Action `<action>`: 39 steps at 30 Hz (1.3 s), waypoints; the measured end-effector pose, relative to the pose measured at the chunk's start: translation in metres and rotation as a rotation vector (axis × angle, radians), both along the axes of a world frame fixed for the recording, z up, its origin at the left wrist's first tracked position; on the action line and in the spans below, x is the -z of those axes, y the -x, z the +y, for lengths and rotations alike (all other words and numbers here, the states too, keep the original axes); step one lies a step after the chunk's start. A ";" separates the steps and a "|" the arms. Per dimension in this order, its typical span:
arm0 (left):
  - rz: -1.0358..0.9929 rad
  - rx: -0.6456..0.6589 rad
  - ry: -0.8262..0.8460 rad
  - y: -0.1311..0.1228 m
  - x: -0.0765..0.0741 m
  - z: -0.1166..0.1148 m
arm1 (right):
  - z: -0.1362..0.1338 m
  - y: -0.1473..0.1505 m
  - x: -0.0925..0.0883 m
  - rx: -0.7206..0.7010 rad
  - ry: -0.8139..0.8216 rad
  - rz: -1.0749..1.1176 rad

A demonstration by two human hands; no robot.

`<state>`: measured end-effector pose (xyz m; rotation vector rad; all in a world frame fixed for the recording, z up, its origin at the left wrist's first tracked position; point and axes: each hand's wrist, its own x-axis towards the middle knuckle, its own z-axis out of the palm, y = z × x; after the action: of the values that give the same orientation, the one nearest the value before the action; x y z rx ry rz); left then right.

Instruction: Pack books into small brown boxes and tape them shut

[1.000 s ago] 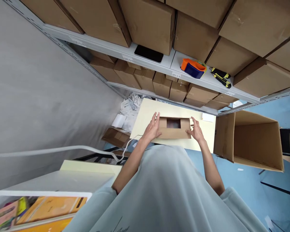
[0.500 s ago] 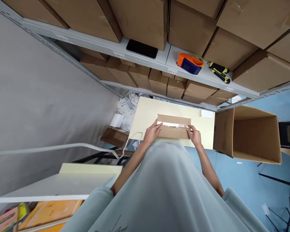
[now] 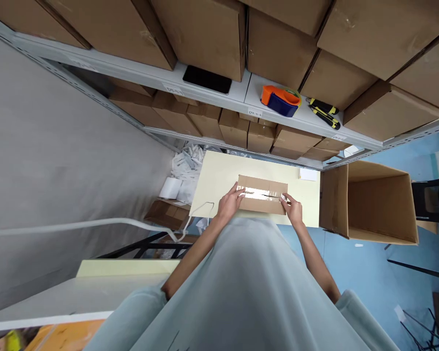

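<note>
I have the small carton (image 3: 262,205) on the pale surface (image 3: 219,168), close to its near edge and just in front of my shirt, with a shiny strip of tape (image 3: 258,194) along its top. My left hand (image 3: 228,204) grips the left end, thumb over the top; my right hand (image 3: 293,209) has a narrow pinch at the right end, by the tape's end. I'd judge it light and fairly stiff at the edges, with flaps that would give if pressed mid-span, so the two ends are the places to hold; the tape looks slick, the bare card less so. What is inside it I can't see. To my right, a large carton (image 3: 378,207) stands open towards me, its brown inner walls showing. At lower left, orange packets (image 3: 64,337) lie behind a white rim (image 3: 51,320). The upper boxes (image 3: 281,46) and lower boxes (image 3: 260,137) on the shelf show only their outsides, so I can't tell what they contain.
</note>
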<state>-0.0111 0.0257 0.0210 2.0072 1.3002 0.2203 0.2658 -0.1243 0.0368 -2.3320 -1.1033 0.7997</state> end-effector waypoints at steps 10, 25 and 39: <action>-0.160 0.141 -0.349 -0.047 -0.038 0.042 | 0.060 -0.018 -0.050 -0.267 -0.221 -0.360; -0.488 -0.064 -0.617 -0.130 -0.208 0.145 | 0.341 -0.036 -0.212 -0.427 -0.030 -0.817; -0.579 -0.122 -0.452 -0.079 -0.172 0.084 | 0.314 -0.037 -0.196 -0.352 -0.068 -0.645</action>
<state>0.0684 0.1099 0.1934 1.9919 1.0483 1.1484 0.3030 0.1895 0.2329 -2.4303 -1.8051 0.0854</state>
